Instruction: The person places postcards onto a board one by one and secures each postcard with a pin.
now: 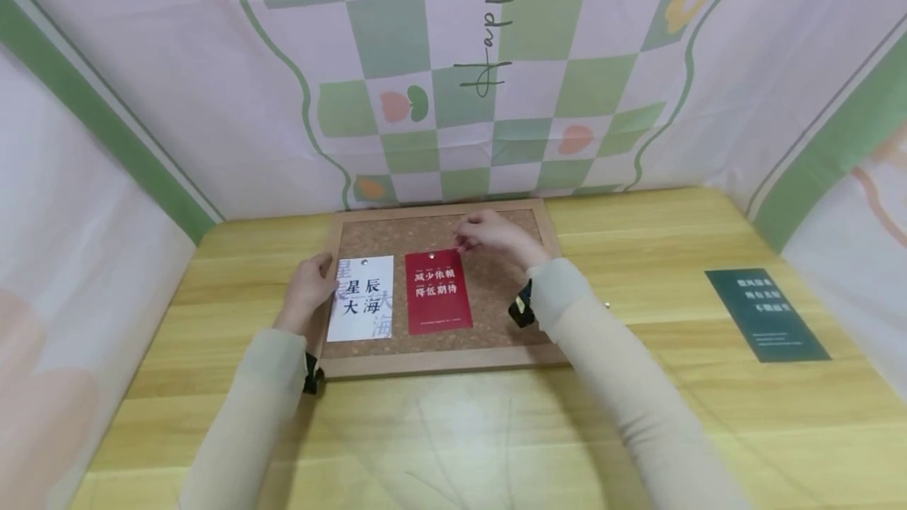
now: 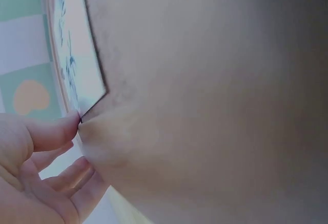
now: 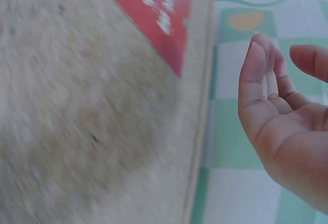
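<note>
In the head view a wood-framed corkboard (image 1: 496, 337) lies on the table. A white card (image 1: 361, 321) with dark characters is on its left side, a silver pushpin (image 1: 364, 262) at its top. Beside it is a red card (image 1: 439, 313) with white characters and another pushpin (image 1: 431, 256). My left hand (image 1: 306, 290) holds the board's left edge, its thumb (image 2: 56, 131) at the white card's corner and the other fingers along the frame's outer side. Over the red card's upper right corner hovers my right hand (image 1: 496, 234); its thumb is apart from the fingers in the right wrist view.
A dark green card (image 1: 768, 313) lies on the table (image 1: 453, 447) to the right. Near my right forearm is a small silver pushpin (image 1: 606, 305). Behind the board hangs a checkered cloth (image 1: 460, 132), and more cloth walls in both sides.
</note>
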The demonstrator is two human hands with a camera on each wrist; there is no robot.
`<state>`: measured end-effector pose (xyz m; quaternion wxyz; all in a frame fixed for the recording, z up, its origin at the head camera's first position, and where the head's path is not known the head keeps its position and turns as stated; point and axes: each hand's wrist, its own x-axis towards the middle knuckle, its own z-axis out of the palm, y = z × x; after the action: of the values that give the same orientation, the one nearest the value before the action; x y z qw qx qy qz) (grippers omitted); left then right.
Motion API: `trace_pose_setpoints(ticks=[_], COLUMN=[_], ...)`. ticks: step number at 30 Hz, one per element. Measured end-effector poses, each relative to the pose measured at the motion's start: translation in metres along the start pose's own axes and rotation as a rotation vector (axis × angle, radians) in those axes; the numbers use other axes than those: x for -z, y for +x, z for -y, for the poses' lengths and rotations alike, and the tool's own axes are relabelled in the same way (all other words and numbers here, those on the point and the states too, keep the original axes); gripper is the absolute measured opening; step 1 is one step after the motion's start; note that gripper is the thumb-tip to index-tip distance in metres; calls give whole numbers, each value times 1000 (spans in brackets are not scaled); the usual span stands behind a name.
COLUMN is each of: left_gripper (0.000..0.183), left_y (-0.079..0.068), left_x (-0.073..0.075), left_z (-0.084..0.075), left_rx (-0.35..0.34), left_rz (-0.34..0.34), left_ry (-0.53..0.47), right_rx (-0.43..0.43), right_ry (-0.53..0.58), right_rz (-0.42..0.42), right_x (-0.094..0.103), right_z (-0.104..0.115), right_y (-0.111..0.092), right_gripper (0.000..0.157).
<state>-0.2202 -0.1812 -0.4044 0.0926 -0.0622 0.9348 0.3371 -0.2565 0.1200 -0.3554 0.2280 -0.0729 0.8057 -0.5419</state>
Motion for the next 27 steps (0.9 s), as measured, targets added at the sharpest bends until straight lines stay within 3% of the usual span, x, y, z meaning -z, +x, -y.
trace_pose_setpoints(ticks=[9, 14, 21, 27], left_gripper=[62, 64, 64, 62], left_y=[-3, -3, -4, -3], left_x=[9, 10, 10, 8], left_z=[-3, -2, -3, -3], left_rx=[53, 93, 108, 87], left_rz=[63, 85, 85, 80], left_ry=[-47, -88, -72, -46], right_rx=[62, 23, -78, -184], right_ry=[96, 120, 225, 478], right_rz=[-55, -87, -186, -236], right_x=[55, 97, 167, 217], right_z=[8, 4, -31, -78], right_y=[-23, -44, -78, -119], right_gripper=[42, 48, 17, 38])
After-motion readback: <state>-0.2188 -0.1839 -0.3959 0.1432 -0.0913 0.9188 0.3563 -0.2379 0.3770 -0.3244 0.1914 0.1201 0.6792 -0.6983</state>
